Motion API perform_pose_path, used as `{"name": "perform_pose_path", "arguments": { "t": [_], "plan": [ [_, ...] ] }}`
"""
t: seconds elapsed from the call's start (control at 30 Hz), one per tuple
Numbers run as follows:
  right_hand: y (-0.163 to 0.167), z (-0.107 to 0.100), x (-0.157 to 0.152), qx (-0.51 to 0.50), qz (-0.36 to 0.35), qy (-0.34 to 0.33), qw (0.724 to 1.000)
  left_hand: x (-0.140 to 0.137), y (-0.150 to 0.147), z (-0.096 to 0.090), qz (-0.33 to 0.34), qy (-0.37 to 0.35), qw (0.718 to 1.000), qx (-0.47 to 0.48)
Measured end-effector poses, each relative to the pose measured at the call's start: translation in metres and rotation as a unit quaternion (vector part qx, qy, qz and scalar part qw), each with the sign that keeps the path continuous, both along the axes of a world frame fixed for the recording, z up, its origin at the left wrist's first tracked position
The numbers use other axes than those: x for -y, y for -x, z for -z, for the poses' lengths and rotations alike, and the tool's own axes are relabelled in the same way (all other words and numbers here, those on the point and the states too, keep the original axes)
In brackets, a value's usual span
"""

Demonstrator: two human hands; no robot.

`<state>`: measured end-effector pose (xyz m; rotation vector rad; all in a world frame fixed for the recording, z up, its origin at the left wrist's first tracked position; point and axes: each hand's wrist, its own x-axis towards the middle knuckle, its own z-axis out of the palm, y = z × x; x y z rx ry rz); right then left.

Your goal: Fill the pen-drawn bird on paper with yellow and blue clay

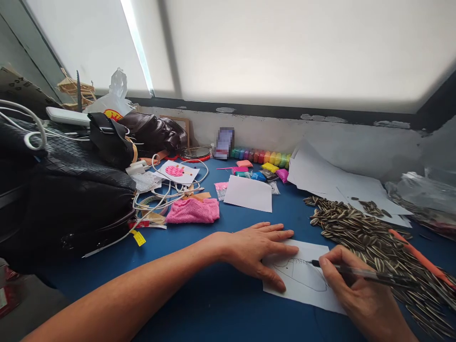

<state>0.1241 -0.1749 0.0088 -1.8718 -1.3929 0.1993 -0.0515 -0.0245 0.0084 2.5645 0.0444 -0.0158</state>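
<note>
A sheet of white paper [302, 292] lies on the blue table in front of me. It carries a dark line drawing [306, 280] of a rounded outline with short scale-like strokes along the top. My left hand [261, 249] rests flat on the sheet's left part, fingers spread. In my right hand [363, 289] is a black pen [374, 274], gripped between thumb and fingers. The pen's tip touches the paper near the short strokes. My right hand covers the sheet's right edge.
Striped sunflower seeds [363, 237] are heaped at right, with an orange stick-like tool [422, 256]. White sheets [327, 175] lean behind them. Farther back are a blank paper [249, 194], coloured clay packets [270, 167] and a phone [224, 143]. A pink cloth [194, 211] and black bag [71, 190] stand left.
</note>
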Motion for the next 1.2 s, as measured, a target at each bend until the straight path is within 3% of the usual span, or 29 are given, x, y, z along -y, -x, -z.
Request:
{"name": "perform_pose_path", "arguments": {
  "t": [0.8, 1.2],
  "plan": [
    [-0.001, 0.007, 0.004, -0.005, -0.013, 0.003, 1.000, 0.001, -0.001, -0.001, -0.006, 0.005, 1.000, 0.003],
    [-0.002, 0.012, 0.002, 0.012, -0.074, -0.022, 0.997, 0.001, 0.000, -0.002, -0.001, 0.007, 1.000, -0.002]
  ]
}}
